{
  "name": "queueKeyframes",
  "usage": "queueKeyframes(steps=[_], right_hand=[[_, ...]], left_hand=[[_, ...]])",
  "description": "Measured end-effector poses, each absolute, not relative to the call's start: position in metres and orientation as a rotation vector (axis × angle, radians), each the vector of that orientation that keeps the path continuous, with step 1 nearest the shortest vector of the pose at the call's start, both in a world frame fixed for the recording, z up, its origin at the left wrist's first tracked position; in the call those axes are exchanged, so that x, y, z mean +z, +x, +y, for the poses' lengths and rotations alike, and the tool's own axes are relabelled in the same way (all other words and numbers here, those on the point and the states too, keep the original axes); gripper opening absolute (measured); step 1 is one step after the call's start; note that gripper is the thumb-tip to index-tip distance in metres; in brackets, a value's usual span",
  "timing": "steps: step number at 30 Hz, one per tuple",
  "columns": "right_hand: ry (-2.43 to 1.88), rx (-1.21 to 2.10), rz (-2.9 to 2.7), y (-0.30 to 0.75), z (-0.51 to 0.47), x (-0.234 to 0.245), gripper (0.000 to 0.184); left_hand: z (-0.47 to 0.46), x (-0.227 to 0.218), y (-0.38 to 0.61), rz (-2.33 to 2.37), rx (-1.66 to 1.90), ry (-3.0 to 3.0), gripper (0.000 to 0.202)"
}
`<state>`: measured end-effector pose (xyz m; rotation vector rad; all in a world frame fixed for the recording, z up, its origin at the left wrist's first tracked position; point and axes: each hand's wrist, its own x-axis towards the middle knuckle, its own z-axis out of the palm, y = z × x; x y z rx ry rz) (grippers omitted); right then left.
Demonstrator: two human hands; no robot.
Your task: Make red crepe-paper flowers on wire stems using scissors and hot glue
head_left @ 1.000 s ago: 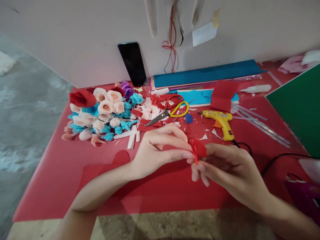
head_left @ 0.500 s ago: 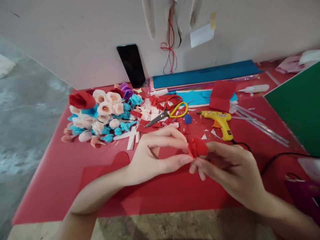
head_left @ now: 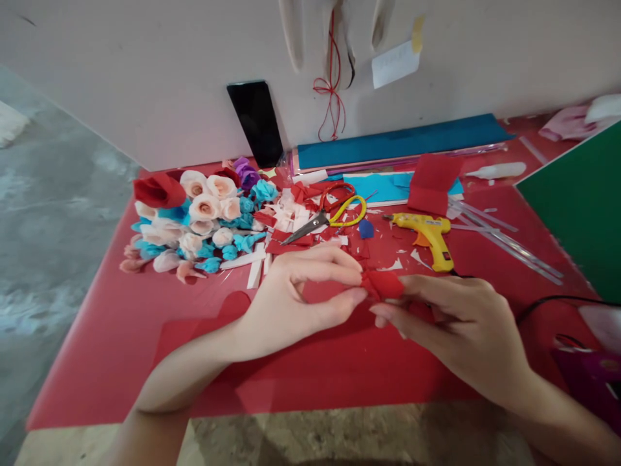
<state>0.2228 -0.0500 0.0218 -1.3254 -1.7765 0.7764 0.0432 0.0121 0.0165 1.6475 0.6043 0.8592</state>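
Between my two hands, above the red table point(head_left: 97, 362), is a small red crepe paper flower point(head_left: 383, 283). My left hand point(head_left: 301, 304) pinches its left side between thumb and fingertips. From the right, my right hand point(head_left: 460, 330) grips the edge of its paper with the fingers, the thumb just below. Beyond my left hand lie scissors point(head_left: 315, 223) with one red and one yellow handle. A yellow hot glue gun point(head_left: 431, 236) rests behind my right hand. Under my left forearm is a flat red paper piece point(head_left: 194, 330).
Finished white, blue, red and purple paper flowers point(head_left: 204, 207) are heaped at the left. A phone point(head_left: 257, 123) leans on the white board. Paper scraps, clear glue sticks point(head_left: 514, 243), a blue paper roll point(head_left: 402, 141) and a green board point(head_left: 577, 200) lie around; a black cord point(head_left: 563, 299) runs right.
My right thumb has come away from the flower's base and my right hand has shifted slightly right. The red paper is turned and looks flatter between my fingers.
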Motion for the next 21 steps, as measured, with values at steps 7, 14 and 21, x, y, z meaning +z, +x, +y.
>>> queueKeyframes(steps=[7, 14, 21], right_hand=[[-1.328, 0.863, -1.782, 0.2239, -0.0481, 0.0261, 0.022], [-1.353, 0.881, -1.757, 0.2229, -0.0488, 0.0265, 0.023], [-1.34, 0.927, -1.71, 0.2207, -0.0475, 0.0265, 0.02]], left_hand=[[0.0141, 0.0197, 0.0389, 0.608, 0.788, 1.673, 0.008], [0.0143, 0.0221, 0.0411, 0.624, 0.789, 1.64, 0.009], [0.0151, 0.0222, 0.0395, 0.57, 0.778, 1.6, 0.013]])
